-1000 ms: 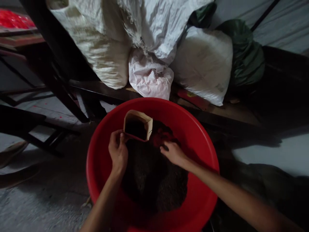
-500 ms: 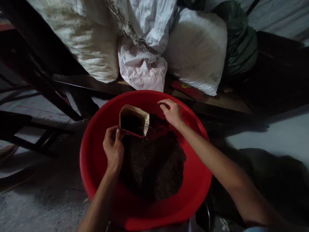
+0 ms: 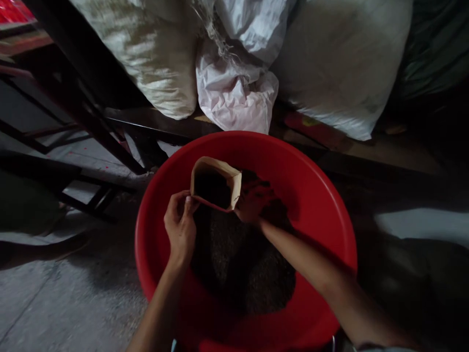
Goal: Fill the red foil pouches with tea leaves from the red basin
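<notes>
- Pinching the near rim of a small paper bag, the left hand held it between thumb and fingers, mouth open and facing up.
- The bag stood tilted inside a large red basin, over the far edge of a heap of dark loose material; its interior appeared dark, and the fill level could not be judged.
- The right hand lay just beside the bag's right wall, low on the heap and in deep shadow. Its fingers were curled, but whether they enclosed any material could not be determined.
- The heap occupied the middle of the basin, with bare red wall visible all around it.
- The basin sat on a grey floor.
- Beyond the basin's far rim, several filled white woven sacks and a crumpled pale sack rested on a low wooden ledge.
- A dark frame of slanted bars stood at the left, well apart from the hands.
</notes>
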`<state>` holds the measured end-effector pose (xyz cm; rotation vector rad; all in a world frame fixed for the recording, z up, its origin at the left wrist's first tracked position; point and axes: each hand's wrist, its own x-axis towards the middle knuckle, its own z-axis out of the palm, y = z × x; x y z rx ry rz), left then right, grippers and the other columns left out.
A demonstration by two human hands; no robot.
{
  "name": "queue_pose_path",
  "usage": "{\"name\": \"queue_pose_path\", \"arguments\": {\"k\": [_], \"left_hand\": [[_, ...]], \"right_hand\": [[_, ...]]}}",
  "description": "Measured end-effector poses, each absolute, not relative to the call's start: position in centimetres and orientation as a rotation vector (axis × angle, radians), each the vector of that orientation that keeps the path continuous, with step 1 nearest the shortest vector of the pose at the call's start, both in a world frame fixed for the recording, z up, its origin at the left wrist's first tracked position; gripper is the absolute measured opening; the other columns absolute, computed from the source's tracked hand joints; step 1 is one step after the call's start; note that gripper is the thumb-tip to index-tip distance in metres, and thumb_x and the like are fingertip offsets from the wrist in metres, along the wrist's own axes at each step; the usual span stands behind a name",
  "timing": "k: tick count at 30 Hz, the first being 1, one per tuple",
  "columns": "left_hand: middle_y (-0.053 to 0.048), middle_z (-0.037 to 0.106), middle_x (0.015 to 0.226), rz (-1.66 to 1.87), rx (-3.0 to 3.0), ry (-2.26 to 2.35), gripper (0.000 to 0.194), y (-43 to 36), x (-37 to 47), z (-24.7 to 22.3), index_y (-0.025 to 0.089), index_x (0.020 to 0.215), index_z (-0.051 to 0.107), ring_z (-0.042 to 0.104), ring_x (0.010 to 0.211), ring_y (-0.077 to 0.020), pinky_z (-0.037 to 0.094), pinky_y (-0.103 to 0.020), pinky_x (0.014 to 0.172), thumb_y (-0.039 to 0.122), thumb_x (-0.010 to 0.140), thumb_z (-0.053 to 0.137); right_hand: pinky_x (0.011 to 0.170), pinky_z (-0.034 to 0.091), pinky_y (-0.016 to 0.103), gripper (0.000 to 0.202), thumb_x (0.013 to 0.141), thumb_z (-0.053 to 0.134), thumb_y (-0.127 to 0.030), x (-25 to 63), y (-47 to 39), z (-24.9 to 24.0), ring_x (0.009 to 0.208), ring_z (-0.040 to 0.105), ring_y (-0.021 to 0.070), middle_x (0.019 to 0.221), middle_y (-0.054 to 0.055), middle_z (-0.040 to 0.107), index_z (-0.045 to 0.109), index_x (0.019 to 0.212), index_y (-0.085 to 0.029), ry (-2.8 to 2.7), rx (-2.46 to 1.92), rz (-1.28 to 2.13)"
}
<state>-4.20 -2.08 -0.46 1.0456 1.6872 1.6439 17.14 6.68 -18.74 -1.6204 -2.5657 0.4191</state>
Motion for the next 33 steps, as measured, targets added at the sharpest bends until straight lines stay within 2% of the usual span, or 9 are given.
{"name": "queue_pose_path", "arguments": {"k": [4, 6, 10, 13, 18, 22, 26, 30, 33], "left_hand": [[-0.005, 0.069, 0.098, 1.615, 1.041, 1.703, 0.028, -2.0, -4.2, -0.4, 0.018, 0.100, 0.069, 0.068, 0.091, -0.0171, 0.063, -0.030, 0.085, 0.045, 0.092, 0.069], [-0.004, 0.069, 0.098, 1.625, 1.025, 1.709, 0.027, -1.9, -4.2, -0.6, 0.019, 0.100, 0.068, 0.068, 0.090, -0.0169, 0.063, -0.031, 0.085, 0.044, 0.091, 0.070], [-0.004, 0.068, 0.098, 1.622, 1.014, 1.694, 0.026, -1.9, -4.2, -0.8, 0.019, 0.100, 0.068, 0.067, 0.090, -0.0168, 0.062, -0.030, 0.085, 0.043, 0.091, 0.069], [-0.004, 0.068, 0.095, 1.622, 1.018, 1.651, 0.025, -2.0, -4.3, -0.7, 0.019, 0.098, 0.068, 0.066, 0.089, -0.0163, 0.061, -0.029, 0.084, 0.043, 0.092, 0.068], [-0.004, 0.070, 0.092, 1.630, 1.051, 1.649, 0.022, -2.2, -4.4, -0.4, 0.019, 0.096, 0.069, 0.067, 0.085, -0.0164, 0.060, -0.026, 0.080, 0.040, 0.092, 0.066], [-0.004, 0.071, 0.092, 1.634, 1.034, 1.591, 0.025, -2.3, -4.4, -0.7, 0.019, 0.097, 0.069, 0.068, 0.086, -0.0176, 0.060, -0.028, 0.080, 0.043, 0.091, 0.068], [-0.004, 0.070, 0.094, 1.661, 1.024, 1.561, 0.029, -2.5, -4.5, -1.2, 0.019, 0.097, 0.069, 0.068, 0.088, -0.0179, 0.060, -0.029, 0.084, 0.047, 0.091, 0.068], [-0.003, 0.069, 0.094, 1.672, 0.979, 1.493, 0.031, -2.5, -4.6, -1.5, 0.019, 0.097, 0.069, 0.068, 0.087, -0.0167, 0.061, -0.030, 0.085, 0.049, 0.090, 0.069], [-0.004, 0.068, 0.096, 1.675, 0.920, 1.448, 0.034, -2.5, -4.6, -1.6, 0.019, 0.098, 0.069, 0.069, 0.087, -0.0169, 0.063, -0.033, 0.086, 0.052, 0.089, 0.070]], "right_hand": [[0.123, 0.032, 0.049, 0.092, 0.093, 0.063, -0.065, 16.3, 2.2, -16.8, 0.152, 0.036, 0.0368, 0.160, 0.025, 0.043, 0.038, 0.159, -0.005, -2.610, -1.557, 0.875], [0.118, 0.038, 0.054, 0.097, 0.087, 0.067, -0.069, 16.4, 0.2, -15.1, 0.147, 0.042, 0.0417, 0.159, 0.024, 0.044, 0.039, 0.159, -0.010, -2.623, -1.530, 1.019], [0.101, 0.053, 0.047, 0.061, 0.093, 0.065, -0.052, 17.1, -2.6, -11.5, 0.127, 0.061, 0.0359, 0.146, 0.014, 0.059, 0.057, 0.147, -0.025, -2.663, -1.532, 1.026], [0.096, 0.054, 0.039, 0.047, 0.089, 0.070, -0.041, 18.0, -3.4, -7.5, 0.113, 0.069, 0.0292, 0.128, 0.011, 0.071, 0.067, 0.133, -0.023, -2.524, -1.470, 1.083], [0.080, 0.053, 0.029, 0.032, 0.092, 0.066, -0.044, 18.9, -1.5, 3.9, 0.088, 0.069, 0.0182, 0.099, 0.001, 0.074, 0.067, 0.117, -0.023, -2.080, -1.307, 1.134], [0.070, 0.049, 0.028, 0.024, 0.090, 0.069, -0.046, 16.5, 2.4, 10.9, 0.078, 0.065, 0.0173, 0.086, -0.001, 0.071, 0.068, 0.097, -0.023, -2.108, -1.317, 0.890], [0.060, 0.048, 0.025, 0.019, 0.080, 0.080, -0.031, 13.8, 6.2, 13.1, 0.070, 0.064, 0.0151, 0.081, -0.001, 0.071, 0.070, 0.094, -0.022, -2.118, -1.268, 0.875], [0.038, 0.040, 0.022, 0.013, 0.084, 0.072, -0.026, 13.9, 7.6, 13.4, 0.046, 0.054, 0.0113, 0.062, -0.004, 0.062, 0.068, 0.094, -0.021, -1.928, -1.282, 1.210], [0.032, 0.037, 0.020, 0.017, 0.083, 0.073, -0.028, 15.7, 7.2, 13.1, 0.047, 0.058, 0.0118, 0.068, -0.001, 0.065, 0.068, 0.097, -0.020, -1.702, -1.298, 1.366]]}}
